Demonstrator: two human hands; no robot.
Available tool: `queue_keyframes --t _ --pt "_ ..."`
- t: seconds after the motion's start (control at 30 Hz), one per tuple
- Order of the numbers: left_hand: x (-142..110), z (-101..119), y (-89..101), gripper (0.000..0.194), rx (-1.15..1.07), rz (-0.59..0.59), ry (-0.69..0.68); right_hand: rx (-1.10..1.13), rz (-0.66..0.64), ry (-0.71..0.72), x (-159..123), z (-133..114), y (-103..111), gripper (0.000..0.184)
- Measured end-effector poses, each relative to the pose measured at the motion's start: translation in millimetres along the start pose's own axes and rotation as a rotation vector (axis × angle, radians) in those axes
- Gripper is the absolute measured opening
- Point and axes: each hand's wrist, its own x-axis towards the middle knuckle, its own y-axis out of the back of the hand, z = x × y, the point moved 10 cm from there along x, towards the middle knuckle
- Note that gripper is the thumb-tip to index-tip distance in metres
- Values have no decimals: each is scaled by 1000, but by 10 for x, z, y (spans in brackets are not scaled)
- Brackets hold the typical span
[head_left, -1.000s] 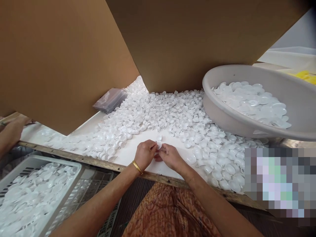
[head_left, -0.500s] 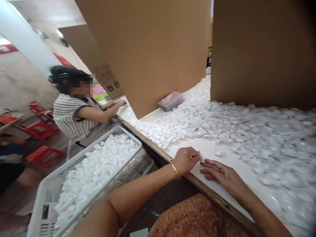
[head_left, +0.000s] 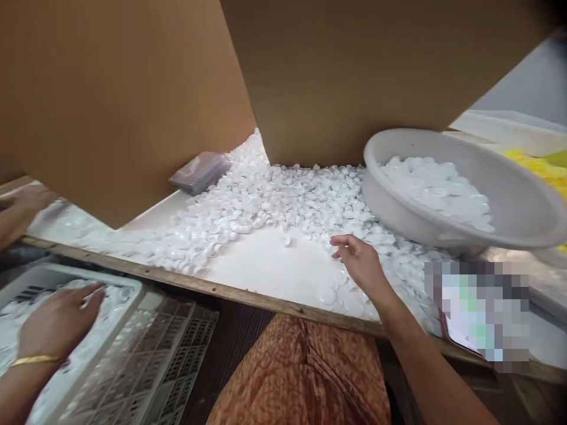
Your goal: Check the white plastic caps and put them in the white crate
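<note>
My left hand (head_left: 59, 321) is over the white plastic crate (head_left: 133, 295) at the lower left, its thumb apart from its fingers and nothing visible in it. Many small round white plastic pieces (head_left: 117, 294) fill that crate. Over the edge of the heap on the table, my right hand (head_left: 361, 262) has its fingers slightly bent and apart, with no piece visible in them. The heap of the same round white pieces (head_left: 287, 198) spreads across the table. One loose piece (head_left: 287, 241) lies at the heap's near edge, left of my right hand.
Two large cardboard sheets (head_left: 133, 106) stand on the table. A grey basin (head_left: 411, 218) holding white pieces is at the right, above a phone (head_left: 465, 330). A clear-wrapped flat pack (head_left: 199, 172) lies by the cardboard. Another person's hand (head_left: 29, 206) is at the far left. A wooden strip (head_left: 212, 290) edges the table.
My view has turned right. My hands, close together over the table before, are now apart: the left has moved to the crate, the right towards the heap. The basin and phone have come into view.
</note>
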Motion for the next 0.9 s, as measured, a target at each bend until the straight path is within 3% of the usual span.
queue_keyframes --t 0.07,0.17,0.23,0.27,0.33,0.43,0.63,0.8,0.9 --pt "84 638 -276 25 -23 80 -260 -227 -39 -21 -68 78 134 22" --pt "1 2006 -656 27 -174 66 -658 -531 -141 32 -223 85 115 18" --pt "-106 2793 -821 24 -204 48 -827 -694 -179 76 -321 63 45 19" --pt "-154 3093 -894 22 -202 31 -884 -769 -190 97 -359 49 5 20" --pt "-205 3470 -1026 19 -187 -14 -932 -899 -223 160 -412 16 -102 19" --pt "-205 3597 -1155 14 -170 -59 -924 -1022 -282 270 -426 -13 -286 17" --pt "-132 3220 -1125 15 -156 -31 -852 -1019 -323 412 -243 -124 -741 16" --pt "-50 2828 -910 13 -295 34 -699 -709 -397 522 -189 -427 -1303 20" --pt "-89 2743 -905 12 -427 -46 -631 -486 -366 517 -165 -515 -1397 23"
